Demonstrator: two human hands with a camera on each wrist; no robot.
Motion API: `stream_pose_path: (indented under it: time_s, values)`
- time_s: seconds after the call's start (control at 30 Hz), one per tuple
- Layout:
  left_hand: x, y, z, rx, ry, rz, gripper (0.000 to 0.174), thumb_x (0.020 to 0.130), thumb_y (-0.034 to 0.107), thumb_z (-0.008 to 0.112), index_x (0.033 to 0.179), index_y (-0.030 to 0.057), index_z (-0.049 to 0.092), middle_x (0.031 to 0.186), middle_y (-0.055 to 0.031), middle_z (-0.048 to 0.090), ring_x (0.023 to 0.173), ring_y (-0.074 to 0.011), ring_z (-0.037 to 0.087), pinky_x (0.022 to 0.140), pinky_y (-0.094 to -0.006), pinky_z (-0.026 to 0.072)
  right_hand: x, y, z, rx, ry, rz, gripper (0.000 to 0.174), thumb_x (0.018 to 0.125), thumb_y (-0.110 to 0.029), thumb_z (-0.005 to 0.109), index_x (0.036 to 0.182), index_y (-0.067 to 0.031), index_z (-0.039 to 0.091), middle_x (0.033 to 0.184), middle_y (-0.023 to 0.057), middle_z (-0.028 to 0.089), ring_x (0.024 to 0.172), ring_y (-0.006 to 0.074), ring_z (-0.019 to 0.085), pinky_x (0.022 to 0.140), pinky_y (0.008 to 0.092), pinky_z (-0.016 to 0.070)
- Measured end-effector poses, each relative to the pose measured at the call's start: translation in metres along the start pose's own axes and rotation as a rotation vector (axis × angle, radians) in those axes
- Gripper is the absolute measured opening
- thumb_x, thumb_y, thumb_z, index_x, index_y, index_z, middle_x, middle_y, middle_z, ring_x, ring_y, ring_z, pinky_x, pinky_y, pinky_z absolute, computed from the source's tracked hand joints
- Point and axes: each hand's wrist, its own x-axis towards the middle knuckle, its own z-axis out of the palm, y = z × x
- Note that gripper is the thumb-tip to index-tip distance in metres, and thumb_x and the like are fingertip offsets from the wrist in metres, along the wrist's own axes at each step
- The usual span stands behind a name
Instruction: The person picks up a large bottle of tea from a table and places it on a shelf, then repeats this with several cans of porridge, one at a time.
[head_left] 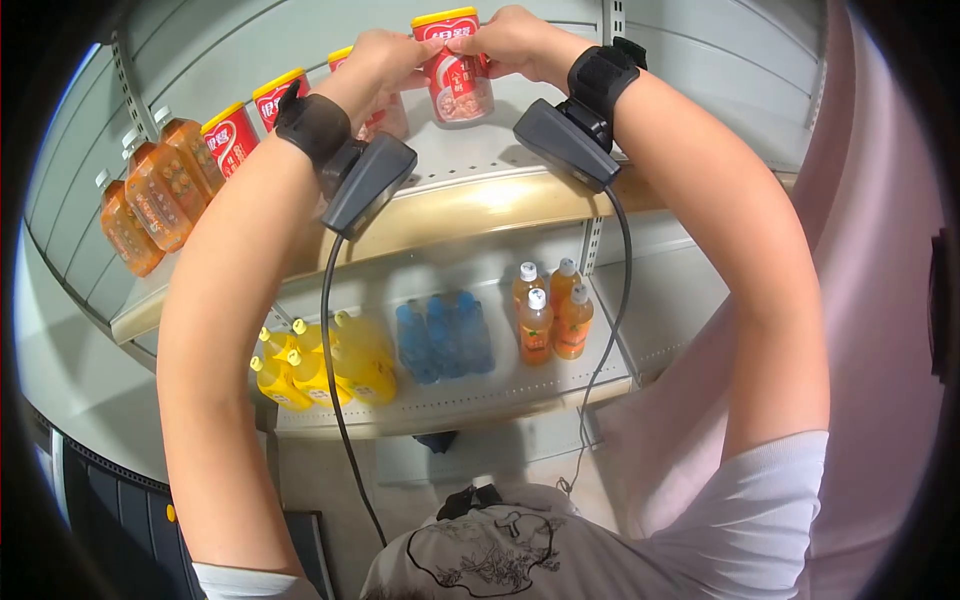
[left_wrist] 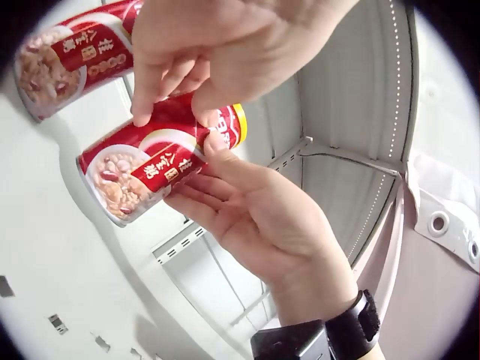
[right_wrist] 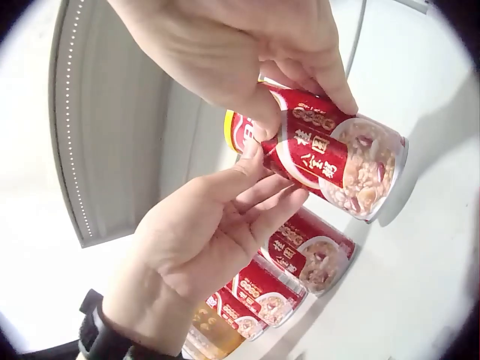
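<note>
Both hands hold a red porridge can [head_left: 462, 85] with a yellow lid, upright, its base right at the upper shelf [head_left: 470, 155]. My left hand [head_left: 392, 62] grips its left side and my right hand [head_left: 512, 42] its right side, thumbs meeting on the front near the lid. In the left wrist view, fingers of the left hand [left_wrist: 232, 52] and right hand [left_wrist: 259, 217] lie round the can [left_wrist: 150, 161]. A bowl of porridge is pictured on its label. More red cans [right_wrist: 311, 255] stand beside it in a row, partly hidden by my left arm in the head view.
Amber drink bottles [head_left: 160, 190] stand at the shelf's left end. On the lower shelf are yellow bottles [head_left: 345, 360], blue bottles [head_left: 445, 340] and orange bottles [head_left: 536, 330]. The gold shelf edge [head_left: 480, 205] runs below my wrists, cables hang down, and a pink curtain [head_left: 880, 250] is at right.
</note>
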Motion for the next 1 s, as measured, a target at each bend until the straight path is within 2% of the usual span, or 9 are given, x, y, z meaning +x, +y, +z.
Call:
stream_pose_path:
  time_s: [0.13,0.23,0.33,0.5,0.6,0.7,0.83,0.93,1.0]
  values:
    - [-0.005,0.001,0.003,0.002,-0.017,-0.051,0.028,0.078,0.018,0.062,0.091,-0.0068,0.056,0.09,-0.0121,0.058,0.076,-0.0177,0.059,0.059,-0.0235,0.0475,0.001,0.007,0.011,0.113,-0.015,0.007,0.038,0.074,-0.018,0.065,0.097,0.0093,0.054,0.092,0.018,0.058,0.083,0.0239,0.059,0.071,0.0341,0.0486]
    - [-0.004,-0.001,0.003,0.013,-0.022,-0.059,0.027,0.078,0.017,0.061,0.09,-0.0064,0.057,0.09,-0.0113,0.058,0.077,-0.0172,0.059,0.059,-0.0225,0.047,-0.025,-0.007,0.008,0.15,-0.012,0.041,0.033,0.076,-0.014,0.064,0.097,0.0084,0.053,0.09,0.0157,0.057,0.077,0.0212,0.057,0.068,0.0336,0.0483]
    - [0.003,-0.007,0.001,0.018,-0.052,-0.033,0.027,0.079,0.017,0.061,0.091,-0.0067,0.056,0.09,-0.0105,0.058,0.079,-0.0166,0.059,0.059,-0.022,0.047,-0.028,-0.008,0.011,0.166,0.028,0.043,0.033,0.075,-0.018,0.065,0.093,0.0074,0.055,0.085,0.0135,0.057,0.071,0.0186,0.055,0.065,0.031,0.0472]
    - [0.0,-0.004,0.004,-0.001,-0.066,-0.054,0.028,0.08,0.017,0.059,0.094,-0.0067,0.055,0.091,-0.0092,0.056,0.082,-0.0156,0.057,0.06,-0.0214,0.0465,-0.002,0.009,0.014,0.057,0.054,0.027,0.033,0.073,-0.022,0.067,0.089,0.0052,0.057,0.081,0.0112,0.058,0.069,0.0174,0.055,0.062,0.0294,0.0456]
    - [-0.001,-0.005,0.003,-0.006,-0.069,-0.05,0.027,0.081,0.017,0.059,0.094,-0.0061,0.055,0.091,-0.0088,0.056,0.082,-0.0155,0.057,0.062,-0.0203,0.0466,0.0,0.011,0.013,0.053,0.033,0.027,0.033,0.072,-0.022,0.067,0.09,0.0045,0.058,0.082,0.0112,0.059,0.07,0.0175,0.056,0.062,0.0297,0.0451]
    - [-0.001,-0.006,0.003,0.007,-0.104,-0.052,0.027,0.084,0.013,0.052,0.099,-0.0099,0.05,0.097,-0.0111,0.053,0.084,-0.0151,0.055,0.076,-0.0235,0.0482,0.002,0.014,0.015,0.103,0.031,0.032,0.032,0.072,-0.022,0.067,0.09,0.0042,0.058,0.082,0.0116,0.059,0.07,0.0178,0.056,0.063,0.0298,0.0449]
    - [-0.004,-0.003,0.006,0.009,-0.096,-0.059,0.025,0.082,0.017,0.056,0.091,-0.0069,0.055,0.09,-0.0085,0.053,0.08,-0.0131,0.054,0.072,-0.0225,0.0482,0.002,0.014,0.019,0.216,0.011,-0.01,0.028,0.076,-0.017,0.063,0.092,0.0049,0.058,0.084,0.0106,0.06,0.074,0.0151,0.056,0.066,0.0267,0.0447]
    - [-0.023,0.013,0.004,0.098,0.06,-0.104,0.025,0.082,0.018,0.057,0.089,-0.0058,0.056,0.082,-0.006,0.053,0.075,-0.0123,0.054,0.07,-0.0223,0.0479,-0.033,-0.023,0.004,-0.135,0.201,0.156,0.042,0.074,-0.024,0.063,0.094,0.0123,0.056,0.092,0.0229,0.059,0.085,0.0253,0.058,0.07,0.0337,0.0457]
    - [-0.04,0.025,-0.007,0.212,0.028,-0.011,0.027,0.081,0.021,0.056,0.089,-0.0059,0.058,0.073,-0.0059,0.057,0.068,-0.0113,0.055,0.065,-0.023,0.0465,-0.052,-0.045,0.0,-0.029,0.469,0.186,0.051,0.073,-0.022,0.063,0.106,0.0133,0.048,0.104,0.0249,0.053,0.097,0.0267,0.052,0.078,0.0344,0.0431]
